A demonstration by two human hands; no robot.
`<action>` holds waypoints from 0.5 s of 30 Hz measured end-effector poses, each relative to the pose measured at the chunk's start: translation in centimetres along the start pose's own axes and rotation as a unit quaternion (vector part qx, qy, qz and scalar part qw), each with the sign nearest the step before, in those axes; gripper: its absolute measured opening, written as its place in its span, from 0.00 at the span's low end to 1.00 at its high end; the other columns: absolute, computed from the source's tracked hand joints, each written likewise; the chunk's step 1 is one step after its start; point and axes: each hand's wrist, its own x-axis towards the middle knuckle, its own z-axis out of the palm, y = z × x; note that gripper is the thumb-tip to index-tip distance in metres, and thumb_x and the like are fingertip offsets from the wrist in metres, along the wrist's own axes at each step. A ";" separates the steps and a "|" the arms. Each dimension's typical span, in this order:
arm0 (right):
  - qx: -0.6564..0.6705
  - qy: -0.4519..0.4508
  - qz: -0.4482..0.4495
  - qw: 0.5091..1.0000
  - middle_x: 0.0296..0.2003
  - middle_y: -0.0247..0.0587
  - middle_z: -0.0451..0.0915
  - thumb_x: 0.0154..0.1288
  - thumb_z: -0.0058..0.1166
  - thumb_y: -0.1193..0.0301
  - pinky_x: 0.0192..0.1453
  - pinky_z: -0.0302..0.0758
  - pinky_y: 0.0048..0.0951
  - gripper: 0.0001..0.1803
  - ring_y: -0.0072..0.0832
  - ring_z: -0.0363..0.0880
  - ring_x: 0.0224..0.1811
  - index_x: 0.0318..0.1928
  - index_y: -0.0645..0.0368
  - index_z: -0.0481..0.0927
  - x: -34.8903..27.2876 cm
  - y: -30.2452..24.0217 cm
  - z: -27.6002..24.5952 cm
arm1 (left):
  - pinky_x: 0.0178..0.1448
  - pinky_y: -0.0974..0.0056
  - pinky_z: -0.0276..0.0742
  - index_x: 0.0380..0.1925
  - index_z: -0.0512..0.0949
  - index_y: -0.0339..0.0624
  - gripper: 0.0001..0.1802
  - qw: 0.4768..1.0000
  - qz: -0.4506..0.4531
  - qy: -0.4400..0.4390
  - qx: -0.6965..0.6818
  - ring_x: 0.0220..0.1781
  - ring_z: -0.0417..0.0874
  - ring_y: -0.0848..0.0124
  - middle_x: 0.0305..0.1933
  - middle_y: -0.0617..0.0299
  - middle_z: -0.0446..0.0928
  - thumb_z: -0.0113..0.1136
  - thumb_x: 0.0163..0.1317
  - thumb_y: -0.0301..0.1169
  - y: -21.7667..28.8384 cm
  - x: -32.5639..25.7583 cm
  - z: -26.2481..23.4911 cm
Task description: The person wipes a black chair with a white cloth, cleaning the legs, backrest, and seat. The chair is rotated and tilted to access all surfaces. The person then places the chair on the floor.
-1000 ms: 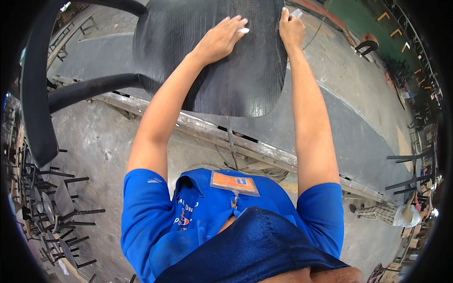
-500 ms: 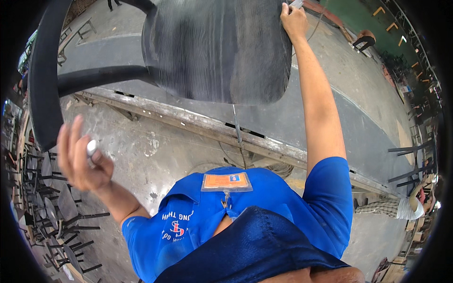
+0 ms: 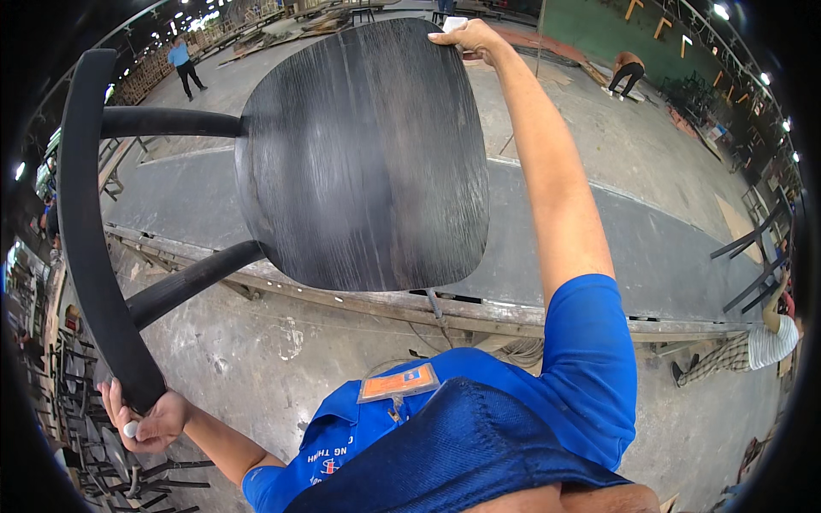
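A black wooden chair [image 3: 368,162] is held up in front of me, its grained seat turned toward me and its curved backrest [image 3: 85,222] to the left. My left hand [image 3: 147,417] is closed around the backrest's lower end, with a small white rounded piece [image 3: 131,429] by its fingers. At the seat's far right edge, my right hand [image 3: 475,40] is closed on the rim and on a white block-like piece [image 3: 454,24]. The chair's legs cannot be made out.
A long grey-topped bench [image 3: 547,231] runs across behind the chair. Several dark chairs [image 3: 120,462] stand at lower left, and chair legs [image 3: 753,248] show at right. People are at far left [image 3: 181,64], far right [image 3: 627,73] and near right [image 3: 753,346].
The chair has come lower and more fully into view. My left hand has moved down from beside the backrest and taken hold of its lower end. My right hand stays at the seat's edge.
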 end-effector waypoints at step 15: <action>-0.325 -0.011 -0.140 0.935 0.23 0.40 0.79 0.53 0.58 0.45 0.35 0.72 0.35 0.28 0.32 0.76 0.27 0.26 0.63 0.80 4.6 0.7 0.9 | 0.42 0.45 0.80 0.25 0.70 0.28 0.21 0.973 -0.208 0.073 -0.068 0.23 0.78 0.57 0.18 0.47 0.73 0.34 0.65 0.35 -1.3 -0.9 0.7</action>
